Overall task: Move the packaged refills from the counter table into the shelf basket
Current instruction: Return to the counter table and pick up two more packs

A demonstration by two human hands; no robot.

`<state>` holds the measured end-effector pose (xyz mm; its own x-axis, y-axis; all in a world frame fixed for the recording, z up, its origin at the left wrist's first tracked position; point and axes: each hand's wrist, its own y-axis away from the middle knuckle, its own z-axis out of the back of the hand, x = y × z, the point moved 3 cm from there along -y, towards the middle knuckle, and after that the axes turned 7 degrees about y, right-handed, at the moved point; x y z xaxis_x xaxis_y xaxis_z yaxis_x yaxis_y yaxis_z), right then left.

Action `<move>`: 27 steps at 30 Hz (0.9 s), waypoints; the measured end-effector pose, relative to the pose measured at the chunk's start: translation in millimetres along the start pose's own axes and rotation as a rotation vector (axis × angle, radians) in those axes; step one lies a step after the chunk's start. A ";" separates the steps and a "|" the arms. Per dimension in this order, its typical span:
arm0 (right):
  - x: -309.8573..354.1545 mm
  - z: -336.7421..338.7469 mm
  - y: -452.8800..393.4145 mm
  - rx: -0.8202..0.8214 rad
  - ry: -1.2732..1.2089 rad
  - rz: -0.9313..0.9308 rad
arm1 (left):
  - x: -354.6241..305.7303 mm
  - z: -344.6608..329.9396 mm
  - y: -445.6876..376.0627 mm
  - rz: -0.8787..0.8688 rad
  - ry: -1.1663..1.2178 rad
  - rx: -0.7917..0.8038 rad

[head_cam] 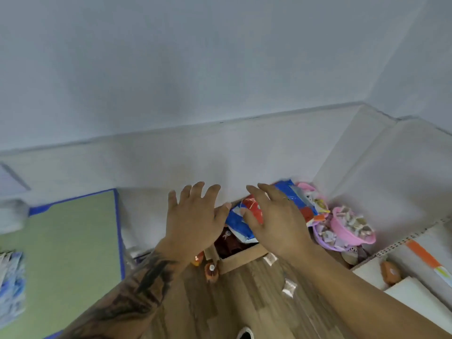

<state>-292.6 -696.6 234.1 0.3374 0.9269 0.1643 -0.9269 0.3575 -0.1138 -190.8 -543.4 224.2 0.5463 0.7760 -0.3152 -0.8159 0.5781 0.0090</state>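
A pale wall (220,69) fills the upper half of the view, meeting a white ledge (244,155) that runs across the middle. Below lies a wood-patterned floor (244,302), and to the left a green mat (68,253) edged in blue.

Both forearms reach forward from the bottom of the frame; the left one carries dark tattoo work. The left hand (193,221) is held flat, its fingers (198,192) straight and spread apart, gripping nothing. The right hand (276,221) is likewise flat with its fingers (266,192) extended and slightly parted, hovering over the packaged refills (238,223); whether it touches them cannot be told through the blur.

The packaged refills, blue, white and red pouches, lie stacked on top of a cardboard box (242,259) standing on the floor against the ledge. More blue packaging (291,194) shows behind the right hand.

To the right of the box sit a pink basket (352,228) and a purple one beside it, both holding small pale packets. White shelves (415,277) with an orange strip stand further right.

Two small orange bottles (211,271) stand just left of the box, and two small sachets (289,287) lie on the floor near the right forearm.
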 end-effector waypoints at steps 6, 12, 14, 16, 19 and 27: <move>98.1 -48.7 -59.4 0.103 0.003 0.215 | 110.5 9.3 7.8 0.229 0.025 -0.062; 193.5 -101.2 -115.5 0.139 -0.024 0.421 | 199.8 15.6 21.5 0.431 -0.042 -0.101; 226.3 -117.8 -128.7 0.178 -0.047 0.479 | 229.5 15.9 29.3 0.492 -0.058 -0.116; 253.9 -135.3 -141.5 0.226 -0.056 0.541 | 261.0 13.0 31.0 0.564 -0.041 -0.120; 290.4 -165.5 -155.8 0.319 -0.058 0.632 | 303.8 5.5 36.5 0.683 -0.021 -0.141; 353.3 -240.4 -164.7 0.491 0.004 0.749 | 370.5 -27.2 62.7 0.841 -0.001 -0.148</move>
<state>18.8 -400.6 75.4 -0.3848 0.8984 0.2117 -0.8697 -0.4297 0.2429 -44.8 -226.5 82.2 -0.2518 0.9326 -0.2585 -0.9666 -0.2289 0.1155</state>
